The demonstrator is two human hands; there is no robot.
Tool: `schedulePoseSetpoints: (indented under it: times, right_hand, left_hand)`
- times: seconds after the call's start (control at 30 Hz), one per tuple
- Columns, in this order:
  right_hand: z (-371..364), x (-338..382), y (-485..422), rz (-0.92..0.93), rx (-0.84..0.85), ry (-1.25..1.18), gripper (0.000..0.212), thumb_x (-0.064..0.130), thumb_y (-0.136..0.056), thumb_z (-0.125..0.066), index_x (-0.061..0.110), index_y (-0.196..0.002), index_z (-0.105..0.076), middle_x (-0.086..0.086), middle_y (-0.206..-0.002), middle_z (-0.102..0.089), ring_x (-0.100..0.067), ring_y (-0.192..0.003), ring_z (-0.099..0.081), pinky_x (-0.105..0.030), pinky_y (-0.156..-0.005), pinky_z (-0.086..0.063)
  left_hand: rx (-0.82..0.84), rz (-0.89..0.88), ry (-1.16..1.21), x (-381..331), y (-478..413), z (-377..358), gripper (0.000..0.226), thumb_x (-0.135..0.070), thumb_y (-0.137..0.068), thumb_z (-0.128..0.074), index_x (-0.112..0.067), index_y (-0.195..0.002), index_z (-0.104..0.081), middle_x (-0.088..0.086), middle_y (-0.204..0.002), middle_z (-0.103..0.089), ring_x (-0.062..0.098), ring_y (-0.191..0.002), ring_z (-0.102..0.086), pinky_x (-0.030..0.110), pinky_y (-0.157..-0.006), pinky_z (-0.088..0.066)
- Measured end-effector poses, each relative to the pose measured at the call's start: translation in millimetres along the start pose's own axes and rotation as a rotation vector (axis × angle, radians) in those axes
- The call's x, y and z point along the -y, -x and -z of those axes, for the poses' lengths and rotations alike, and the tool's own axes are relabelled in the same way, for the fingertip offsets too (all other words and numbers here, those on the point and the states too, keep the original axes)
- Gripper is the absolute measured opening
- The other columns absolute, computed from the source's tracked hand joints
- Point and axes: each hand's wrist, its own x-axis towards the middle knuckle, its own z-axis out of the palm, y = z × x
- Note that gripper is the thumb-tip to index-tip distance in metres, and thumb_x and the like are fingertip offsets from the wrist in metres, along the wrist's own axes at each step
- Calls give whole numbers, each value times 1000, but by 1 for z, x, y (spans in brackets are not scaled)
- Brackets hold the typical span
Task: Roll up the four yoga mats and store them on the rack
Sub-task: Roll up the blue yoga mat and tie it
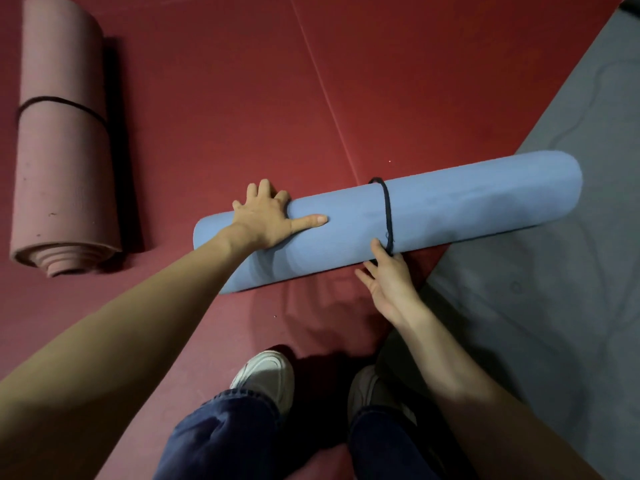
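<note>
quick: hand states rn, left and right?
Left hand: open, pressing flat on the rolled blue mat.
Right hand: at the black band around it; pinch or just touch cannot be told.

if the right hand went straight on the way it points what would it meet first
The black band around the blue rolled mat; the right hand seems to reach it, depth unclear.
</note>
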Motion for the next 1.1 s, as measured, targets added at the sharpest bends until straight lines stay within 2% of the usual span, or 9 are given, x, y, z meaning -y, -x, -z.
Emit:
schedulePoseSetpoints:
  times: [0.13, 0.3, 0.43, 0.5, 0.67, 0.77, 0.87, 0.97, 1.1]
  right_hand:
    - [-35, -11, -3, 24, 98, 61, 48, 6, -97, -46, 16, -142, -31, -6, -142, -46, -23, -127, -48, -38, -96, -41]
    - [-100, -23, -8, 83, 371, 346, 77, 0, -95, -47, 21, -152, 0, -2, -154, -27, -10, -134, -34, -36, -115, -26]
    - [-135, -40, -12, 231, 404, 654, 97, 36, -75, -65, 30, -151, -4, 3, -157, -17, -9, -140, -22, -41, -116, -25]
    - [-144, -48, -8, 247, 344, 738, 104, 47, -68, -66, 28, -151, -6, -1, -157, -20, -16, -141, -26, -41, -115, -27]
    - [-131, -70, 25, 210, 386, 855, 82, 38, -83, -67, 34, -149, -18, 1, -149, -30, -17, -132, -38, -32, -98, -46]
    - [-117, -77, 40, 109, 440, 909, 97, 40, -79, -72, 36, -150, -6, 5, -152, -27, -14, -134, -36, -38, -110, -35]
    - [-112, -76, 53, 69, 488, 925, 104, 33, -79, -74, 32, -151, 2, 9, -153, -24, -8, -136, -32, -34, -114, -29]
    - [-144, -68, 48, 109, 488, 836, 99, 19, -82, -73, 19, -152, -4, 6, -152, -27, -6, -134, -33, -27, -112, -29]
    - [-212, -49, 3, 192, 471, 821, 81, 21, -87, -67, 18, -151, -17, -6, -154, -28, -17, -135, -37, -40, -110, -35]
  left_hand:
    - [-97, 116, 128, 47, 37, -16, 83, -86, -70, -31, -19, -111, -56, 2, -107, -38, 29, -115, -39, 51, -99, -34]
    - [-203, 290, 333, 105, 60, -21, 70, -79, -79, -39, -20, -114, -56, 6, -115, -50, 30, -112, -50, 44, -98, -40]
    - [-10, 178, 980, 142, 80, -24, 61, -67, -71, -62, -31, -119, -59, -10, -115, -67, 12, -108, -62, 41, -101, -45]
    - [98, 125, 1110, 151, 98, -35, 64, -55, -69, -70, -38, -128, -53, -12, -121, -65, 9, -110, -62, 36, -97, -48]
    - [249, 221, 1256, 155, 129, -68, 60, -56, -71, -71, -52, -125, -45, -15, -113, -68, 5, -98, -67, 31, -82, -52]
    - [265, 290, 1347, 158, 132, -79, 69, -68, -65, -63, -49, -128, -47, -16, -118, -66, 11, -107, -64, 42, -93, -49]
    - [258, 257, 1368, 155, 136, -75, 50, -59, -82, -60, -46, -129, -49, -16, -119, -65, 8, -106, -64, 36, -87, -50]
    - [64, 290, 1455, 157, 120, -62, 32, -40, -93, -54, -29, -122, -59, -8, -113, -70, 9, -99, -66, 29, -82, -52]
    - [-466, 528, 1324, 172, 58, -21, 25, -26, -92, -59, -12, -111, -68, 6, -116, -68, 12, -98, -60, 28, -95, -46]
